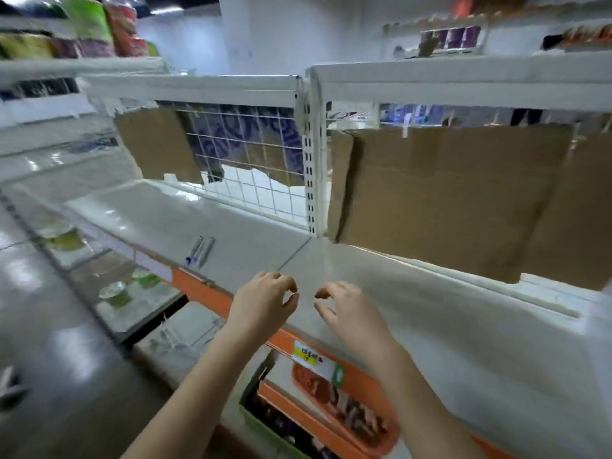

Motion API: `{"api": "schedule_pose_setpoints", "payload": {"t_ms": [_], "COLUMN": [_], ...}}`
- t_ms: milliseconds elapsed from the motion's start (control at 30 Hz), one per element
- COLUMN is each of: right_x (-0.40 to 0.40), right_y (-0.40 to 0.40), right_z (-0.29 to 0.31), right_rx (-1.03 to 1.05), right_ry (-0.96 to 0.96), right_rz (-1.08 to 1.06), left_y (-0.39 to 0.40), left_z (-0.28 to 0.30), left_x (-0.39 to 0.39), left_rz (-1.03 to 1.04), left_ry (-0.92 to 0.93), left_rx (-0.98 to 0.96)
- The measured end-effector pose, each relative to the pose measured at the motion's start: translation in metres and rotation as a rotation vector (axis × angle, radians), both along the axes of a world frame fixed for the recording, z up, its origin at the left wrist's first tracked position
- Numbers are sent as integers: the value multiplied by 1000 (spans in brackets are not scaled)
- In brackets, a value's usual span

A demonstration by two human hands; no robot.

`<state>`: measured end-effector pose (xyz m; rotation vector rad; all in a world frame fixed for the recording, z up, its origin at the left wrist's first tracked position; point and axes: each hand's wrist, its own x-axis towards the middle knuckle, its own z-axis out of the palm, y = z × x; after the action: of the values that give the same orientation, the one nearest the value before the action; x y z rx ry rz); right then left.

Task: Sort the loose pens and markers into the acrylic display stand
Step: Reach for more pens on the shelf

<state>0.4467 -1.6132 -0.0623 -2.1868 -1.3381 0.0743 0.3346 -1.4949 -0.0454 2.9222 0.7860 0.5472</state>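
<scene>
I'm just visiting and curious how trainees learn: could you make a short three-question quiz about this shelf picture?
1. True or false: the left hand is holding a pen.
2. Where do the pens lie? A) on the shelf, left of both hands B) under the right hand C) on the floor
3. Fill in: behind the shelf hang sheets of brown ____.

Key: 1 false, both hands hold nothing; 2 A; 3 cardboard.

Cardboard sheets (447, 200) behind white shelf (430, 309); bowls (116, 294) perhaps below.
</scene>
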Motion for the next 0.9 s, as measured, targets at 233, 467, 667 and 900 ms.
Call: {"api": "schedule_pose_setpoints", "payload": {"t_ms": [233, 467, 667, 900], "right_x": [-17, -20, -25, -17], "right_y": [135, 271, 358, 412], "right_z": [-19, -28, -41, -45], "right_rx": [-73, -197, -248, -355], "right_ry": [105, 61, 22, 28], "right_rz": [74, 133, 62, -118], "left_y": [124, 260, 341, 403], "left_z": [-27, -42, -58, -63], "left_x": [-30, -24, -14, 18], "left_rz": [171, 383, 450, 244], "left_ry": [71, 248, 278, 312], "left_rx": [-72, -136, -214, -286]}}
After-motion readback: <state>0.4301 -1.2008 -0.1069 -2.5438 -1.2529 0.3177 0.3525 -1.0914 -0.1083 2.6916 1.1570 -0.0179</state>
